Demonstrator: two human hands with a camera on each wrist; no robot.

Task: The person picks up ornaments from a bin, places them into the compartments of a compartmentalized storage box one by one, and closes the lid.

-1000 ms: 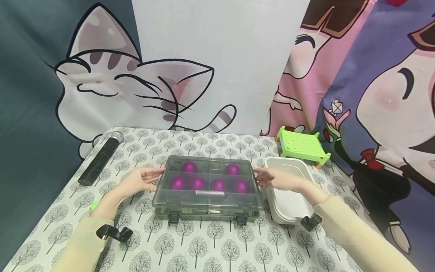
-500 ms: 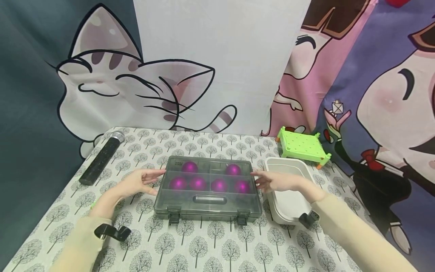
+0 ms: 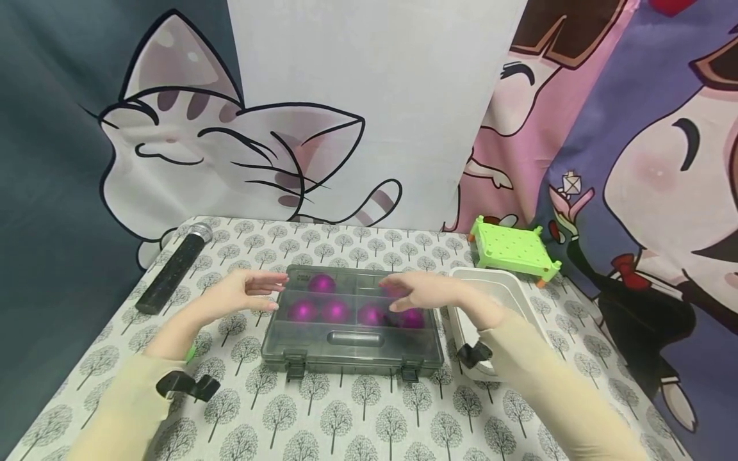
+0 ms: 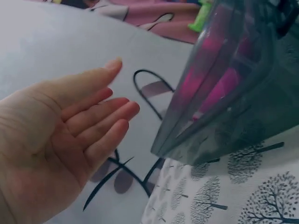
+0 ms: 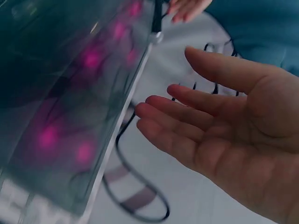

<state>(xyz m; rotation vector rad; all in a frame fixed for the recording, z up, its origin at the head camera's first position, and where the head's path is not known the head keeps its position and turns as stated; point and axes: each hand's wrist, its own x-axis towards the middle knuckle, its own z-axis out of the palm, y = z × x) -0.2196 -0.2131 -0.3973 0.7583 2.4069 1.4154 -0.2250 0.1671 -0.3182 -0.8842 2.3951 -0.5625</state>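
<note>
A grey see-through plastic storage box with its lid down lies mid-table, two latches along its front edge. Several shiny magenta balls show through the lid, spread over its compartments. By the box's left side my left hand hovers with relaxed fingers, apart from the box in the left wrist view. Above the right part of the lid is my right hand, hiding part of the balls there. Its fingers are loosely spread and hold nothing; the right wrist view shows a gap between them and the box.
To the right of the box stands a white plastic tub, partly behind my right forearm. A small green toy bed sits at the back right. A black microphone lies at the left. The cloth has a tree print.
My right hand has left the box's right side and moved left over the lid. The left hand has risen slightly off the left side. The box's lid has settled flat.
</note>
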